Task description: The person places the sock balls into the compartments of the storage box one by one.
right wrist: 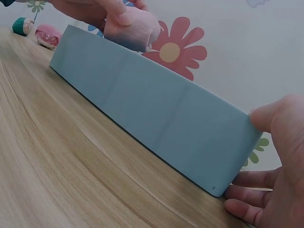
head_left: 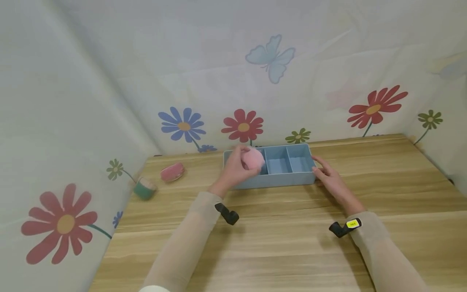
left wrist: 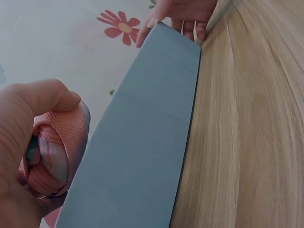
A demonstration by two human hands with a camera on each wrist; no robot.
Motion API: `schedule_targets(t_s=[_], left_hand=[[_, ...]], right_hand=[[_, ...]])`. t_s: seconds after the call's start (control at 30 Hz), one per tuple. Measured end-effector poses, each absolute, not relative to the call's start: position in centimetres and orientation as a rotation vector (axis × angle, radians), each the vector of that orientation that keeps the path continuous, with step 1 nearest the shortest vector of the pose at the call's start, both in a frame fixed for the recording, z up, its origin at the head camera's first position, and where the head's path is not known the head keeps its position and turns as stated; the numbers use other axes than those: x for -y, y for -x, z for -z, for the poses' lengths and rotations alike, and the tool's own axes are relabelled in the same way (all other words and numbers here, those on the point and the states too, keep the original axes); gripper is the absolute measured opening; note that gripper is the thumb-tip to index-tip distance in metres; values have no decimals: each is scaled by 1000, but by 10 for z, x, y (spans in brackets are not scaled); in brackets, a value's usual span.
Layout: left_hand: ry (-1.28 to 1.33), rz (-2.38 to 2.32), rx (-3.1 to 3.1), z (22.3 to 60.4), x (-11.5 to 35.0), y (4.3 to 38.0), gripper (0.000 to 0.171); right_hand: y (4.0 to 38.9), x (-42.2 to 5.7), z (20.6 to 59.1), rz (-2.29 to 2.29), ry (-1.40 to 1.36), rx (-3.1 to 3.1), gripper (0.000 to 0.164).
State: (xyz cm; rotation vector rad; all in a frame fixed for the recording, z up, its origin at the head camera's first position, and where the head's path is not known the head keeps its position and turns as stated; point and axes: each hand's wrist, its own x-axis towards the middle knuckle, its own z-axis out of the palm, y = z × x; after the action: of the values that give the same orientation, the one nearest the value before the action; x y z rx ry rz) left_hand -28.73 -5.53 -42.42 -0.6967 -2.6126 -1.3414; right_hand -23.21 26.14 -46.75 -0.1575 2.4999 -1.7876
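Note:
A pink rolled-up pair of socks is gripped by my left hand over the left part of a blue divided box. The left wrist view shows the folded side of the sock roll, between thumb and fingers, above the box rim. My right hand holds the box's right end. In the right wrist view its thumb lies at the upper corner and the other fingers are near the lower corner. The box stands on the wooden table; its left compartments are partly hidden by my left hand.
Left of the box, a darker pink sock roll lies on the table. A green and beige sock roll sits near the table's left edge. Behind the box hangs a white sheet printed with flowers and a butterfly.

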Motion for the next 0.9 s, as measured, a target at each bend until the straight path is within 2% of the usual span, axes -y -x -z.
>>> schedule_targets(t_s=[0.5, 0.9], left_hand=[[802, 1285, 2691, 430, 53, 303, 66], [1004, 1236, 2746, 425, 54, 317, 65]], right_hand=[[235, -261, 471, 1788, 139, -2494, 55], [234, -262, 472, 1792, 148, -2514, 57]])
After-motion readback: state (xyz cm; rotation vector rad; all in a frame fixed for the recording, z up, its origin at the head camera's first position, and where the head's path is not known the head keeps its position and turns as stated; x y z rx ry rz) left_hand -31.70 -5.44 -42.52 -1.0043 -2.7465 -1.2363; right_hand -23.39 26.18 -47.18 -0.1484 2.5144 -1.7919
